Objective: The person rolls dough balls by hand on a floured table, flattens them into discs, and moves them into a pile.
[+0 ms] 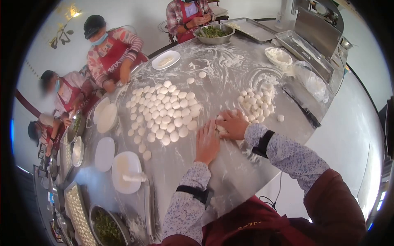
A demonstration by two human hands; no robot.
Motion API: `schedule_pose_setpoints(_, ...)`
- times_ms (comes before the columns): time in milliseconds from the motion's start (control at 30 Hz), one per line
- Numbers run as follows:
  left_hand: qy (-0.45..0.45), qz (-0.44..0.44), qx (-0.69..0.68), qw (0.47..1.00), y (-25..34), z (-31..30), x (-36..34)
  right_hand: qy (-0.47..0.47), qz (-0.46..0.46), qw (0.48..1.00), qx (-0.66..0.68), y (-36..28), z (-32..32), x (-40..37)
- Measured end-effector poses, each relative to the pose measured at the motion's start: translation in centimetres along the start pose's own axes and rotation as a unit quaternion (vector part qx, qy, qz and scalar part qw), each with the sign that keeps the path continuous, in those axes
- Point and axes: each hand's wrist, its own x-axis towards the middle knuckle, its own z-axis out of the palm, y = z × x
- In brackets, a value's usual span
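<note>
— By the near edge of the tabletop [242, 174], what is being handled?

— Small white dough pieces [222, 130]. Right hand [232, 125] palm down over them, fingers bent, a few pieces showing beside the fingers. Left hand [207, 141] just alongside, fingers extended, tips near the same pieces. Palms hidden; whether either grip has closed on dough can't be made out.

— Other dough?

— Loose heap [257, 102] just beyond the right hand, toward the right edge. Broad spread of rounds [164, 110] mid-tabletop, left of the hands; many touching, a few strays apart.

— Handling?

— Judged by look: light, soft, easily dented. Floured, so probably slippery more than sticky. Best taken by the sides, thumb and fingertips, little pressure; a pinch through the middle would likely mark it.

— Surface and room?

— Smooth grey top, flour [223, 57] smeared in swirls toward the far edge. Dark-handled knife [303, 108] near the right edge; clear plastic bag [312, 82] beside its blade. White bowl [287, 62] of flour farther off. At the far edge, metal bowl [215, 40] of chopped greens, tray [258, 29] next to it. White plates [104, 153] on the left side. Co-workers [115, 55] in red aprons along the left and far edges; pale wall [147, 16] behind.
</note>
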Motion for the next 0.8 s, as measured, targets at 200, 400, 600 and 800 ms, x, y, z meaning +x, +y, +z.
schedule_pose_setpoints(200, 0.009, 0.013, -0.001, 1.0, 1.7, -2.0, -10.3, 0.082, -0.022, 0.996, -0.023, -7.3, 3.3, -7.1)
schedule_pose_setpoints(400, 0.018, -0.015, -0.026, 0.999, 2.9, -5.6, -17.8, 0.103, -0.075, 0.992, 0.008, -12.8, 4.9, -11.5)
schedule_pose_setpoints(600, 0.095, -0.098, -0.106, 0.985, 1.3, -7.6, -22.7, 0.102, -0.099, 0.99, -0.016, -13.0, 5.0, -12.0)
schedule_pose_setpoints(800, 0.123, -0.134, -0.092, 0.979, 0.4, -9.1, -25.6, 0.145, -0.076, 0.983, 0.081, -16.6, 4.7, -11.9)
